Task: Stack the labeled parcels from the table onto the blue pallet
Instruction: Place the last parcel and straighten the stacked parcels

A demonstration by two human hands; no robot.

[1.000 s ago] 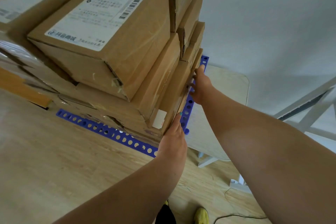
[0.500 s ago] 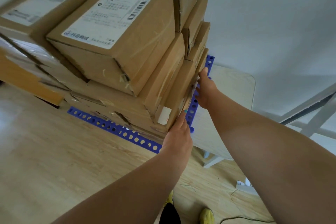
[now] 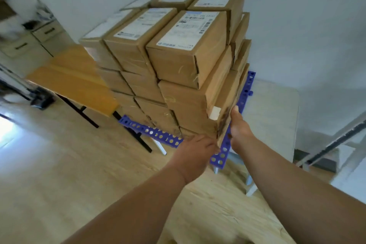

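A tall stack of brown labeled parcels (image 3: 190, 49) fills the blue perforated pallet (image 3: 158, 134). A thin flat parcel (image 3: 233, 93) stands on edge against the stack's right side, at the pallet's right rim. My left hand (image 3: 195, 150) grips this parcel's near bottom corner with curled fingers. My right hand (image 3: 239, 127) lies against its right face, one digit pointing up along the edge; its other fingers are hidden.
The pallet lies on a white table (image 3: 273, 115). An orange table (image 3: 75, 81) with black legs stands left of the stack, with a cabinet (image 3: 39, 39) behind it. A white metal frame (image 3: 336, 138) leans at the right. Wooden floor spreads below.
My view has pulled back and risen, so the whole stack shows. Both hands have slid down to the flat parcel's near lower corner, and the left hand's fingers have curled round it.
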